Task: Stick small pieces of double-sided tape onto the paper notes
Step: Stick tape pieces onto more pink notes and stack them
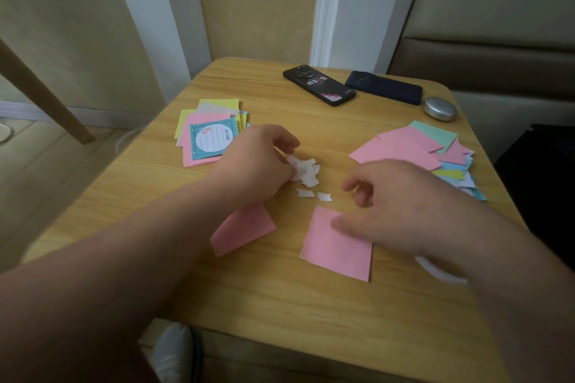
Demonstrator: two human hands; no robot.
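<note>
Head view: a person works at a wooden counter (311, 314) with the job seemingly in mid-run. The left hand (258, 158) has its fingers curled into a small heap of white tape pieces (306, 171) at the centre, apparently pinching one scrap. Two more loose bits (314, 194) lie just beside the heap. The right hand (389, 205) is relaxed and loosely curled, gripping nothing that shows, its thumb resting on the near pink note (336, 249). A second pink note (245, 227) lies partly under the left forearm. Neither note shows tape on its upper face yet, so both likely await their pieces. A squared stack of notes (208, 134) sits far left and a fanned spread of notes (413, 146) far right. Which pile is finished cannot be told. Two phones (319, 84) and a silver case (439, 108) sit at the back edge.
</note>
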